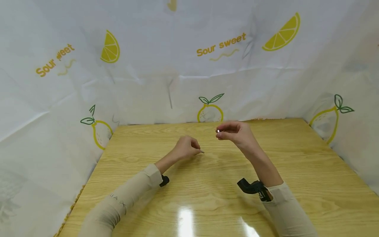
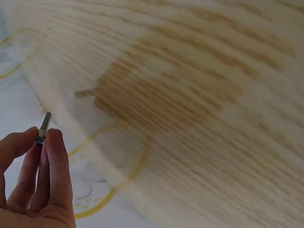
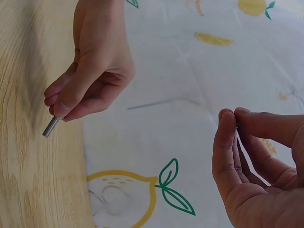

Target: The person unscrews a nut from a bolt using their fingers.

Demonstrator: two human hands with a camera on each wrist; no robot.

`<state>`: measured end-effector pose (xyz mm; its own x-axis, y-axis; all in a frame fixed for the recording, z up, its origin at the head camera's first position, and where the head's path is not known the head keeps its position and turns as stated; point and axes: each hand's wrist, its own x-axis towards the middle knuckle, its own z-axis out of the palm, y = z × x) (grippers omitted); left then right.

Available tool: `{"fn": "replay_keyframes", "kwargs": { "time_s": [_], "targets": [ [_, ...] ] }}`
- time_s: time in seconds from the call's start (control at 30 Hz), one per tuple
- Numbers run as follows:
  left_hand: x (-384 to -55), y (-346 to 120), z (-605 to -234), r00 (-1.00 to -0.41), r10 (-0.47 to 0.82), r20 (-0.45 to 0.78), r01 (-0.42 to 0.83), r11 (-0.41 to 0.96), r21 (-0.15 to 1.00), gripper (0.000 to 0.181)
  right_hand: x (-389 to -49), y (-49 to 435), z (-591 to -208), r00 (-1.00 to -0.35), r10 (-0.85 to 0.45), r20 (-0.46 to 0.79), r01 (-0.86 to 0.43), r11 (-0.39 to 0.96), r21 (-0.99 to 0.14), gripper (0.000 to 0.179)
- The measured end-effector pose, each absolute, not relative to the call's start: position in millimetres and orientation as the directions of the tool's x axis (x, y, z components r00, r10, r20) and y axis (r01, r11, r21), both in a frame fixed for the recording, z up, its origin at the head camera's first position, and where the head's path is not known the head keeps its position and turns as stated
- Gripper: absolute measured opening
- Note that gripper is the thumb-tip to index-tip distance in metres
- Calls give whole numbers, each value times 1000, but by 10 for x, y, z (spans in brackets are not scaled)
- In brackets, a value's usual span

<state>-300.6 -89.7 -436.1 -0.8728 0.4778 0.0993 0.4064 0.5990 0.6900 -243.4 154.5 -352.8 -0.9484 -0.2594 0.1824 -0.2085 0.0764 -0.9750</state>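
Note:
My left hand [image 1: 186, 147] pinches a silver bolt [image 1: 202, 151] between thumb and fingertips, low over the wooden table. In the left wrist view the bolt [image 2: 45, 122] sticks out past the fingertips, its head held between them. The right wrist view shows the threaded end of the bolt [image 3: 50, 128] pointing downward. My right hand [image 1: 238, 133] is farther right and higher, pinching a small shiny metal piece [image 1: 218, 131] between thumb and fingertips. Fingers hide most of that piece, so its kind cannot be told. The two hands are apart.
The wood-grained table [image 1: 207, 184] spreads under both arms. A white curtain [image 1: 154, 95] with lemon prints hangs along its back and sides. Black camera mounts sit at the left wrist [image 1: 164, 180] and the right wrist [image 1: 251, 187].

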Motion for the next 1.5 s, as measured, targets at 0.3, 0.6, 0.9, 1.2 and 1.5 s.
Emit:
{"fn": "replay_keyframes", "kwargs": {
  "time_s": [0.3,0.6,0.9,1.2,1.5],
  "targets": [
    [-3088,-830,-4464,-851,520,70,454,663,595,6,-2446,1538,-3529,-944,-281,175,-205,78,-976,28],
    [-3101,-810,-4447,-848,529,40,488,747,451,6,-2497,1571,-3591,-958,-253,131,-194,242,-951,25],
    [-3105,-806,-4436,-826,563,39,539,767,348,5,-2786,1685,-3985,-950,-309,40,-243,654,-717,16],
    [-3108,-784,-4447,-823,567,24,538,767,350,5,-2981,1764,-4318,-907,-421,12,-356,752,-554,7],
    [-3119,-906,-4461,-852,523,5,472,765,437,19,-3039,1720,-4469,-906,-424,5,-373,792,-482,5]
  ]
}}
